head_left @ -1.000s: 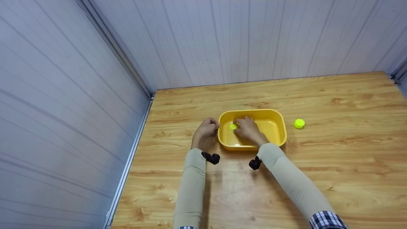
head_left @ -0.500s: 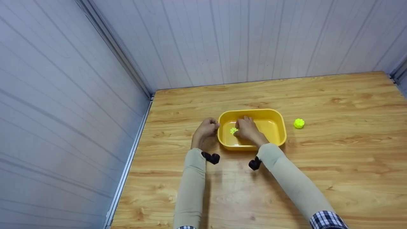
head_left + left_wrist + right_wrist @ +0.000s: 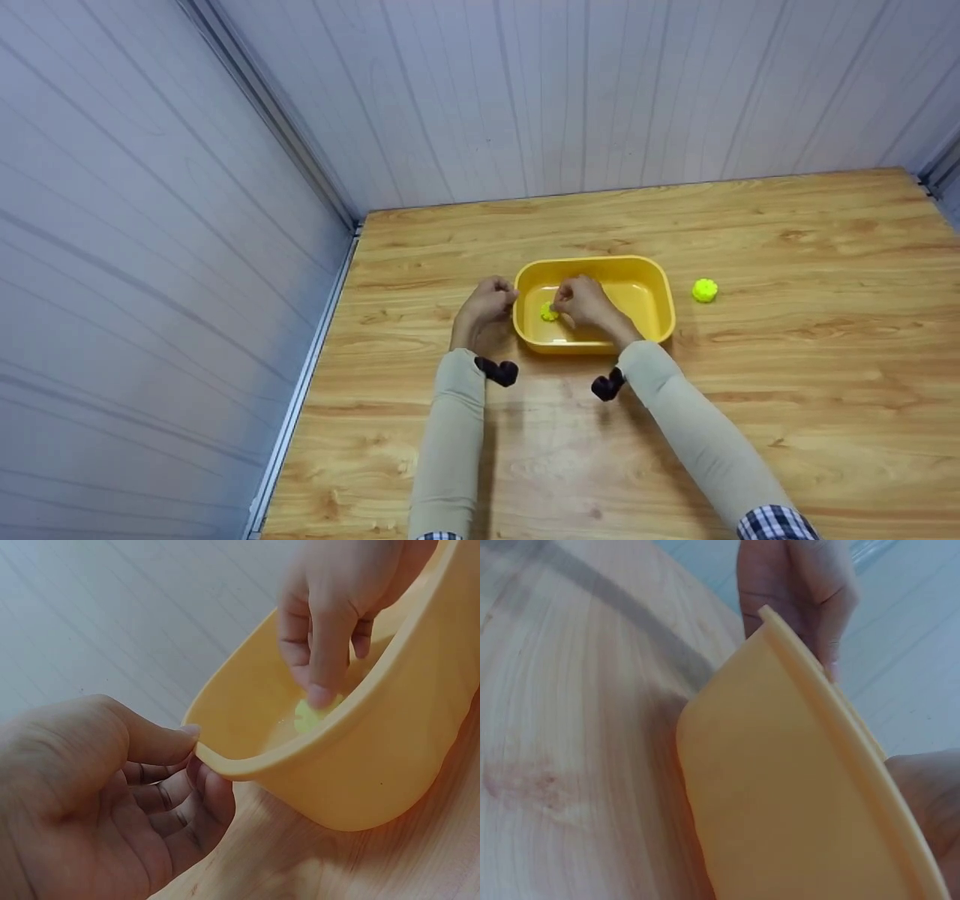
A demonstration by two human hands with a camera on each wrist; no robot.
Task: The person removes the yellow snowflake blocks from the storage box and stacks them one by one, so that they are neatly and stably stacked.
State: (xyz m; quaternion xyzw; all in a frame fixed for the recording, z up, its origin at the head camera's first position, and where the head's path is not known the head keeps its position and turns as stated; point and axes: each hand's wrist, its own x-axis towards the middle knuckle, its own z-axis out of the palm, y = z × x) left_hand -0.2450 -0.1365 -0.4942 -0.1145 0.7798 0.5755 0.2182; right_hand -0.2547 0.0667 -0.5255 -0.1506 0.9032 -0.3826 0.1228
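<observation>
A yellow rectangular plastic basin (image 3: pixel 637 262) with rounded corners stands on the wooden table. At its left end my left hand (image 3: pixel 487 301) pinches the rim between thumb and fingers, plain in the left wrist view. Inside the basin my right hand (image 3: pixel 587 301) pinches a small neon-yellow flower-shaped piece (image 3: pixel 306 717) near the left end, with the thumb on it. In the right wrist view the basin's wall hides the right hand's fingertips and the piece. A similar neon-yellow lobed piece (image 3: pixel 705 291) lies on the table to the basin's right.
The wood-grain table (image 3: pixel 825 337) reaches to a pale panelled wall (image 3: pixel 600 90) behind. Another panelled wall (image 3: pixel 150 262) stands along the left side. A black wrist-camera mount (image 3: pixel 498 372) sticks out from each sleeve.
The piece in the basin shifted slightly toward the front, then turned in the right fingers. The right hand's fingers have curled in more and its wrist moved slightly right. The left hand stayed put.
</observation>
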